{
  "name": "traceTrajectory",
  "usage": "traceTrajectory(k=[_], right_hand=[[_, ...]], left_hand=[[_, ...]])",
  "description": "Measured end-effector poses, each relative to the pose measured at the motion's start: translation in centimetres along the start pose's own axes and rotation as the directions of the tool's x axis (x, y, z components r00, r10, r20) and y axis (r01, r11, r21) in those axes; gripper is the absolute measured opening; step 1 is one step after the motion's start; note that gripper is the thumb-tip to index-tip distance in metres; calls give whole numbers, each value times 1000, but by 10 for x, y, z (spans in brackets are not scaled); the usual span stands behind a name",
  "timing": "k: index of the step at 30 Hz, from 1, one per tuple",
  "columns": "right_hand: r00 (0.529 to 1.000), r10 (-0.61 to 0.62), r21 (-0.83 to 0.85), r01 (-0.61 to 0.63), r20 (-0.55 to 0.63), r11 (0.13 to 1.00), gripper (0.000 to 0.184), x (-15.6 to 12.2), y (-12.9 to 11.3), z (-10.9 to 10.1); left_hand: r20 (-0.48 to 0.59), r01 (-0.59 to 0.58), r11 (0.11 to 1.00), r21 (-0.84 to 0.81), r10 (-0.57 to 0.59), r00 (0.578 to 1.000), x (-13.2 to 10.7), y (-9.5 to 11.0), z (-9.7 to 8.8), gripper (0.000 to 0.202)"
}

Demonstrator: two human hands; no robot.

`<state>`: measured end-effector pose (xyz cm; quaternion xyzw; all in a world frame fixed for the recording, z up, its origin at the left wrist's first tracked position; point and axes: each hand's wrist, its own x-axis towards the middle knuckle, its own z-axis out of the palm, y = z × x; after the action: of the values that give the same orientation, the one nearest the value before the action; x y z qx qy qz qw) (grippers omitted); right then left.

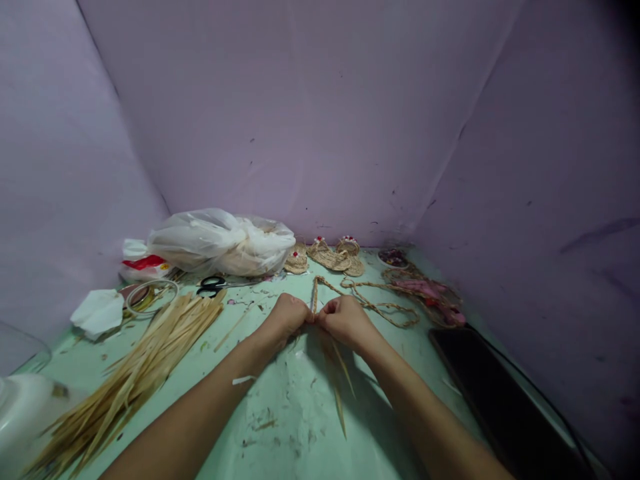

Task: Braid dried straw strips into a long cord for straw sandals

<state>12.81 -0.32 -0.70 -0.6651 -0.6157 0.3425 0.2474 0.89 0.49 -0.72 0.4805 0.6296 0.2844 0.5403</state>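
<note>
My left hand (287, 317) and my right hand (344, 319) meet at the middle of the pale green table (280, 427), both pinched shut on a braided straw rope (373, 305). The rope runs up from between my fingers, then loops away to the right across the table. Loose straw ends (339, 387) hang down from my hands toward me. A thick bundle of flat straw strips (135, 370) lies to the left of my left forearm.
Black scissors (213, 285), a tape ring (151, 295) and crumpled white paper (97, 311) lie at the back left. A clear plastic bag (223, 243) and small woven straw sandals (330, 255) sit by the purple wall. A dark tablet (495, 393) lies at right.
</note>
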Motion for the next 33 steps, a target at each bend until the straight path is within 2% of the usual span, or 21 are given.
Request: traceTrajectory(k=[3, 6, 9, 12, 14, 17, 20, 22, 23, 24, 26, 27, 29, 31, 33], right_hand=[[995, -53, -54, 48, -87, 997, 9, -9, -7, 5], [971, -164, -141, 140, -172, 980, 12, -20, -14, 8], [945, -258, -238, 208, -203, 949, 17, -28, -18, 11], [945, -271, -302, 208, -184, 930, 18, -33, -19, 18], [946, -284, -278, 235, -153, 931, 18, -36, -20, 24], [950, -296, -261, 263, -96, 929, 19, -40, -21, 28], [951, -310, -291, 292, -15, 911, 12, -38, -21, 14], [946, -323, -217, 310, -24, 926, 13, -29, -18, -3], [951, -293, -162, 276, -95, 948, 15, -24, -16, -12], [951, -247, -78, 236, -187, 969, 14, -18, -13, -18], [969, -107, 165, 145, -222, 976, 12, -8, -9, -24], [987, -32, 288, 77, -159, 955, 10, -5, -7, -22], [996, 49, 493, -78, 71, 867, 5, -2, -5, -11], [963, 46, 618, -208, 267, 758, 4, -3, -5, 2], [943, 45, 660, -264, 329, 704, 10, -5, -6, 11]], left_hand=[[94, 63, 994, -86, -55, 994, -2, 2, -5, 5], [211, 60, 986, -156, -26, 977, 1, 0, -12, 6], [270, 62, 975, -213, -2, 963, 5, -2, -16, 13], [297, 95, 962, -258, -14, 955, 6, -3, -16, 16], [303, 105, 958, -267, -20, 953, 5, -3, -14, 17], [225, 19, 973, -230, 34, 974, 3, -2, -13, 10], [199, -46, 987, -153, 76, 977, 2, -2, -14, 6], [244, -43, 991, -129, 74, 967, 2, -3, -16, 8], [264, -41, 992, -120, 72, 962, 2, -3, -17, 9], [278, -40, 993, -111, 70, 958, 3, -3, -18, 10], [288, -40, 995, -91, 65, 955, 4, -4, -19, 11], [291, -41, 996, -84, 64, 954, 5, -4, -19, 12], [293, -49, 995, -86, 73, 953, 6, -6, -19, 11], [298, -67, 994, -83, 89, 950, 8, -8, -19, 9], [308, -92, 994, -59, 106, 946, 8, -10, -19, 7]])
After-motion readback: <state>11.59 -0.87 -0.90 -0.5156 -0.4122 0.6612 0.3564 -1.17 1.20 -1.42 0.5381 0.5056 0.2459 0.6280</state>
